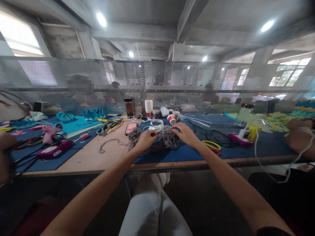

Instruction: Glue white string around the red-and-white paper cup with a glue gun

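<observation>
A tangled heap of grey yarn (164,139) lies on the blue mat (246,149) at the middle of the workbench. My left hand (145,140) rests on the heap's left side, its fingers curled and pinching a strand. On the right side of the heap sits my right hand (185,134), fingers bent down into the yarn. A loose grey strand (109,144) trails left across the bare wooden bench top.
A pink glue gun (52,150) with black cables lies at the left. Scissors (102,129), blue felt pieces, paper cups (148,107), a dark jar (129,107) and yellow and red rings (213,146) lie about. A mesh screen (157,82) backs the bench. Other people's arms show at both edges.
</observation>
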Demonstrator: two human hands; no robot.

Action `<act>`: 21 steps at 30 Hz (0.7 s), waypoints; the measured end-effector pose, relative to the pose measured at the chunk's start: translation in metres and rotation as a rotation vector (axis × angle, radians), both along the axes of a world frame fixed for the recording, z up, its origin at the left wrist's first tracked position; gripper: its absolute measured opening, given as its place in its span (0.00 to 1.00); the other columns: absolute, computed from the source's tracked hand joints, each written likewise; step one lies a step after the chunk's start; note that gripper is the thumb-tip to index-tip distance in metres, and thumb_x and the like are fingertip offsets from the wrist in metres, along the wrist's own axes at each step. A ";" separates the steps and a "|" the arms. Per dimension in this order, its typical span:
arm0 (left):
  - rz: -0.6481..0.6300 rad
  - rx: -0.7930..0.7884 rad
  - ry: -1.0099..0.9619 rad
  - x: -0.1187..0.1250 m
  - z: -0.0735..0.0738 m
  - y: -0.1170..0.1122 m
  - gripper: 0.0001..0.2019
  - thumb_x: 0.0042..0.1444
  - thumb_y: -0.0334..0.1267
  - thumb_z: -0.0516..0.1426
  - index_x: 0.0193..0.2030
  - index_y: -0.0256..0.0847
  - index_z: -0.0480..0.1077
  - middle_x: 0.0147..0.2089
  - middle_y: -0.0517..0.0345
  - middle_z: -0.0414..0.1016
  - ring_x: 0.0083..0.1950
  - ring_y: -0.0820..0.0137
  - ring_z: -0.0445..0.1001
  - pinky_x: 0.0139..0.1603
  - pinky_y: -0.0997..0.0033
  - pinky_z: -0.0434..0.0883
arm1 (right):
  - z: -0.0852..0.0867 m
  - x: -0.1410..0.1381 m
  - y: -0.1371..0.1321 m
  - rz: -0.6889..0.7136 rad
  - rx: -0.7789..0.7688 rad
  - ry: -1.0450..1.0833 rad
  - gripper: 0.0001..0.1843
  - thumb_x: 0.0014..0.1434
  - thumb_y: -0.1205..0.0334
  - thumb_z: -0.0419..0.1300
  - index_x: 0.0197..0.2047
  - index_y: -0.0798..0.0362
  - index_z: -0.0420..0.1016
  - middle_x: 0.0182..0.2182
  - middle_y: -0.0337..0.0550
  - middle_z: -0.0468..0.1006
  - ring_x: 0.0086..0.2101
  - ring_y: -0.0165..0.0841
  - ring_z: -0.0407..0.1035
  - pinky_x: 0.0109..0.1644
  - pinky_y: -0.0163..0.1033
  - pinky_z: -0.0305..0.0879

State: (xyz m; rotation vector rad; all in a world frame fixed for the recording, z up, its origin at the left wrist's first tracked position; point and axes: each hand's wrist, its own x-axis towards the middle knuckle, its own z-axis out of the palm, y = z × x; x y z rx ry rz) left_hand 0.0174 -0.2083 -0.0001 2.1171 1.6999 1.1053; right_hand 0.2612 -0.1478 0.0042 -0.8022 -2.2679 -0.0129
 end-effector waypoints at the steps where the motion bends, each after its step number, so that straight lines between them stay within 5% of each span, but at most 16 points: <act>1: 0.004 -0.003 0.006 -0.001 -0.003 0.000 0.11 0.54 0.41 0.57 0.32 0.38 0.79 0.29 0.56 0.79 0.33 0.64 0.75 0.36 0.70 0.67 | 0.000 0.013 -0.004 -0.101 0.013 -0.008 0.14 0.68 0.57 0.53 0.48 0.52 0.77 0.47 0.49 0.78 0.49 0.39 0.69 0.57 0.41 0.59; 5: 0.016 -0.005 0.031 -0.006 -0.015 0.002 0.13 0.56 0.43 0.56 0.36 0.38 0.80 0.31 0.55 0.81 0.34 0.63 0.76 0.37 0.69 0.68 | -0.003 0.073 -0.020 -0.456 0.014 -0.242 0.14 0.68 0.58 0.51 0.44 0.52 0.77 0.43 0.51 0.77 0.46 0.41 0.70 0.51 0.42 0.62; 9: 0.042 0.030 0.083 -0.008 -0.025 0.004 0.12 0.56 0.40 0.57 0.38 0.39 0.81 0.39 0.50 0.82 0.42 0.59 0.77 0.46 0.65 0.69 | -0.012 0.113 -0.031 -0.627 -0.132 -0.502 0.13 0.66 0.54 0.55 0.44 0.51 0.77 0.44 0.52 0.77 0.46 0.44 0.72 0.45 0.42 0.64; 15: 0.086 0.060 0.168 -0.012 -0.031 0.003 0.10 0.57 0.36 0.57 0.39 0.42 0.81 0.43 0.49 0.81 0.46 0.58 0.77 0.50 0.65 0.69 | -0.018 0.127 -0.035 -0.659 -0.238 -0.629 0.21 0.65 0.47 0.54 0.52 0.53 0.75 0.48 0.56 0.77 0.46 0.46 0.74 0.43 0.42 0.65; 21: 0.129 0.079 0.208 -0.016 -0.035 0.005 0.09 0.58 0.35 0.56 0.37 0.40 0.80 0.42 0.49 0.81 0.45 0.59 0.77 0.49 0.65 0.69 | -0.009 0.130 -0.029 -0.621 -0.346 -0.696 0.28 0.63 0.40 0.52 0.43 0.55 0.79 0.42 0.59 0.80 0.41 0.49 0.76 0.39 0.42 0.64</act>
